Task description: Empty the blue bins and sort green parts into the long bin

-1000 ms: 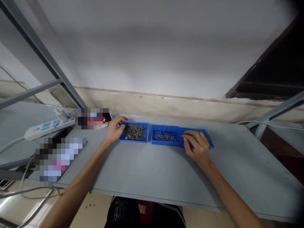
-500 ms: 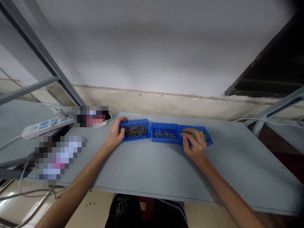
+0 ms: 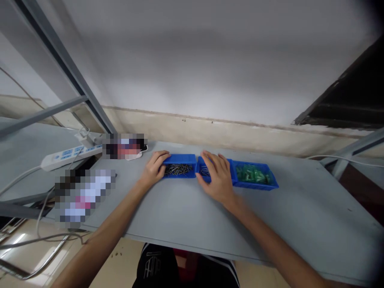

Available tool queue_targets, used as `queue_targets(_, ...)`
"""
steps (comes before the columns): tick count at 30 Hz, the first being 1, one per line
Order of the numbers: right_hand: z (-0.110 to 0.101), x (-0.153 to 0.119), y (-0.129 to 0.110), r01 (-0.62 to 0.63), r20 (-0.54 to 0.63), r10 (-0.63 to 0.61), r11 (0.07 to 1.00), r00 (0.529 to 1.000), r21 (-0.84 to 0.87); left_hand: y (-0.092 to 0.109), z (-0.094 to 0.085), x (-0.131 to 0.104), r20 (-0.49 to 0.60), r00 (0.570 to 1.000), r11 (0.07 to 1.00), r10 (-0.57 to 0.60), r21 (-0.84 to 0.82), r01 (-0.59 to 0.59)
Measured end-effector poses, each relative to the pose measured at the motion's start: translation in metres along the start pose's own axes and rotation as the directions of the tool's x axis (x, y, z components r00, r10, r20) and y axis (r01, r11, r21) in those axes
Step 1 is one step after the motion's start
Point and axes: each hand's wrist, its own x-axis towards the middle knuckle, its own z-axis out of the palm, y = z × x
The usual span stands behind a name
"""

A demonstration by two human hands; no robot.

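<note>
Gripping the left blue bin (image 3: 182, 159) by its left end with the left hand (image 3: 153, 170), set the thumb at the rim and curled the fingers toward the far corner. Had that bin apparently tipped toward the near side of the surface (image 3: 186, 212), with slim metal pieces (image 3: 181, 169) gathered inside. Held the right hand (image 3: 218, 178) over the middle blue bin (image 3: 199, 164), with the fingers loosely parted and the thumb spread toward its left end. Could not tell whether the fingertips touched the bin or pinched anything. Glimpsed thin metal pins (image 3: 205, 171) in it, partly hidden by that hand. Saw the right blue bin (image 3: 255, 185) just beside the middle one, loaded with green pieces (image 3: 252, 173). Noticed a white power strip (image 3: 70, 155) well off to the left and dark-clad legs (image 3: 157, 266) below the near edge.
</note>
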Motion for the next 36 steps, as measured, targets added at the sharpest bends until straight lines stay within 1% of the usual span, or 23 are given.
queue_targets(1,0.003,0.009,-0.001,-0.006,0.076,0.004,1.0,0.997,0.026,0.001,-0.001,-0.001,0.012,1.0,1.0,-0.005,-0.002,0.005)
queue_targets(3,0.009,0.021,0.0,-0.017,0.216,-0.003,0.996,0.976,0.091,0.002,-0.002,-0.001,0.031,0.999,1.0,-0.028,-0.01,0.029)
queue_targets(4,0.012,0.024,0.002,-0.025,0.268,-0.01,0.991,0.963,0.128,0.002,-0.002,-0.001,0.037,0.998,0.999,-0.046,-0.016,0.046)
queue_targets(6,0.017,0.025,0.007,-0.059,0.32,-0.005,0.98,0.947,0.191,0.002,-0.002,0.0,0.035,0.995,0.995,-0.097,-0.028,0.098)
queue_targets(9,0.024,0.019,0.011,-0.101,0.318,0.024,0.969,0.948,0.226,0.0,0.002,0.002,0.035,0.978,0.976,-0.206,-0.059,0.207)
queue_targets(11,0.025,0.017,0.011,-0.092,0.333,0.017,0.973,0.943,0.211,-0.002,0.003,0.001,0.08,0.961,0.958,-0.266,-0.086,0.273)
queue_targets(14,0.022,0.016,0.009,-0.062,0.396,-0.015,0.982,0.918,0.181,-0.003,0.002,-0.004,0.171,0.936,0.938,-0.307,-0.112,0.328)
queue_targets(16,0.02,0.016,0.008,-0.044,0.423,-0.031,0.985,0.905,0.165,-0.003,-0.002,-0.01,0.206,0.925,0.932,-0.318,-0.113,0.346)
queue_targets(18,0.019,0.015,0.007,-0.021,0.424,-0.04,0.99,0.905,0.139,-0.002,-0.005,-0.016,0.219,0.92,0.931,-0.324,-0.1,0.351)
queue_targets(24,0.018,0.007,-0.001,0.06,0.374,-0.077,0.997,0.924,0.055,0.002,-0.008,-0.024,0.216,0.932,0.953,-0.291,-0.017,0.302)
queue_targets(27,0.018,0.003,-0.004,0.062,0.349,-0.071,0.997,0.935,0.038,0.011,-0.011,-0.026,0.23,0.928,0.956,-0.294,0.056,0.289)
queue_targets(29,0.018,0.002,-0.005,0.066,0.348,-0.071,0.997,0.935,0.026,0.021,-0.014,-0.033,0.224,0.918,0.944,-0.327,0.12,0.307)
queue_targets(32,0.019,0.0,-0.005,0.078,0.351,-0.08,0.997,0.933,0.019,0.043,-0.018,-0.054,0.194,0.902,0.915,-0.387,0.198,0.35)
queue_targets(34,0.02,-0.001,-0.005,0.083,0.357,-0.082,0.996,0.93,0.013,0.061,-0.02,-0.073,0.174,0.892,0.896,-0.417,0.241,0.372)
queue_targets(36,0.021,-0.003,-0.005,0.087,0.363,-0.081,0.996,0.928,0.001,0.081,-0.02,-0.09,0.16,0.886,0.872,-0.435,0.323,0.369)
